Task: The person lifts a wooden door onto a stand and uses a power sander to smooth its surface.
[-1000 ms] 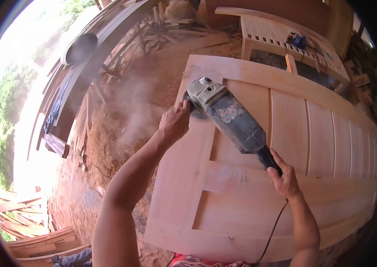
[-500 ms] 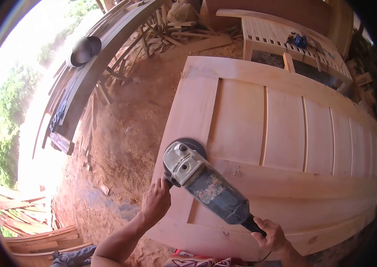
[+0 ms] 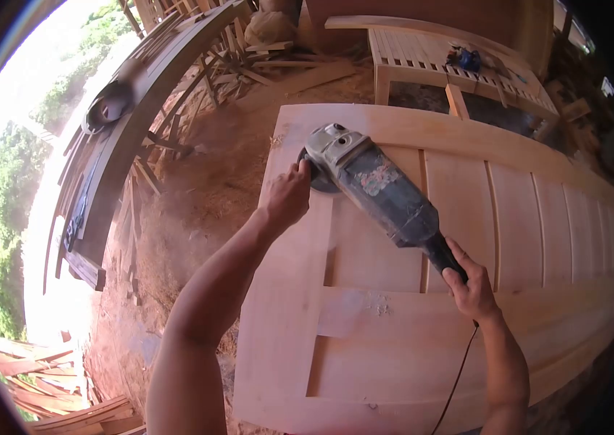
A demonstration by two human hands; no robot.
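A large grey and black power tool (image 3: 387,188) with a round disc at its head lies over the upper left part of a pale wooden panelled door (image 3: 358,312). My left hand (image 3: 287,194) is closed round the side handle by the tool's head. Around the black rear handle, my right hand (image 3: 472,283) is wrapped, and a thin cord (image 3: 459,377) hangs from that end. The disc is partly hidden under the head, near the door's left frame piece. Small shavings (image 3: 379,303) rest on the middle rail.
A long timber bench (image 3: 126,152) at the left bears a round dark object (image 3: 110,107). Behind the door stands a slatted wooden table (image 3: 423,72) with a blue tool (image 3: 469,59). Scrap wood (image 3: 46,377) lies at lower left, above a dusty floor (image 3: 169,246).
Both hands have carried the power tool up and slightly right, from the door's middle left to its upper left. The view has shifted slightly.
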